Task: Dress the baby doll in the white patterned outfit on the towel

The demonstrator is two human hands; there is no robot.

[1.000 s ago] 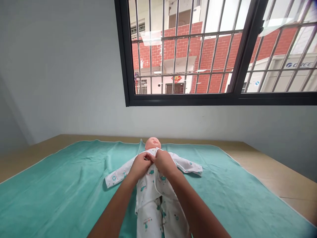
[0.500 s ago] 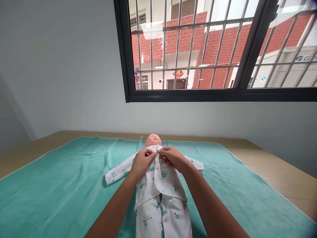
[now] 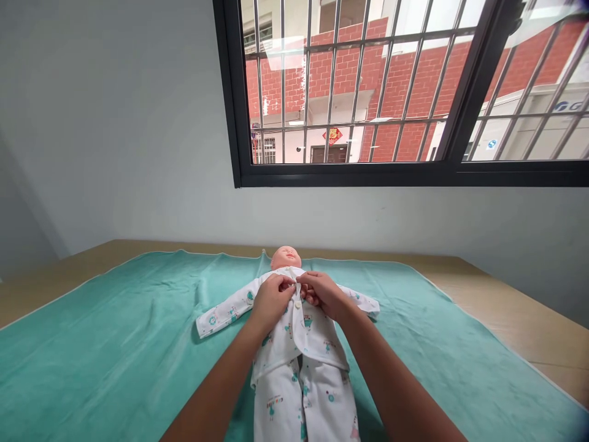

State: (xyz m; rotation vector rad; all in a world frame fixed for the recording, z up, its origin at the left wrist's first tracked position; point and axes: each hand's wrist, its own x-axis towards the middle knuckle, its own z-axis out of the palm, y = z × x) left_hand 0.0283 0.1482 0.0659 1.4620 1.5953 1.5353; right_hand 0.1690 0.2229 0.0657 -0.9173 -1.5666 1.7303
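A baby doll (image 3: 286,256) lies on its back, dressed in a white baby shirt (image 3: 317,337) with small green prints and matching white trousers (image 3: 278,408). At the chest, my left hand (image 3: 275,299) pinches one front edge of the shirt. My right hand (image 3: 323,291) pinches the facing edge, its fingertips almost touching those of the left. Whatever lies right between the fingertips is too small to make out. Just below them a round button (image 3: 298,304) shows on the front strip. The doll's sleeves stretch out to both sides.
A green cloth (image 3: 115,344) lies wrinkled under the doll. It covers most of a wooden table (image 3: 519,307), whose surface shows along both sides and the back. Behind stands a grey wall (image 3: 161,153) with a black-framed, barred window (image 3: 340,176).
Both hands have shifted slightly to the right, still pinching at the chest. The shirt's front strip and its button have moved a little right and up with them.
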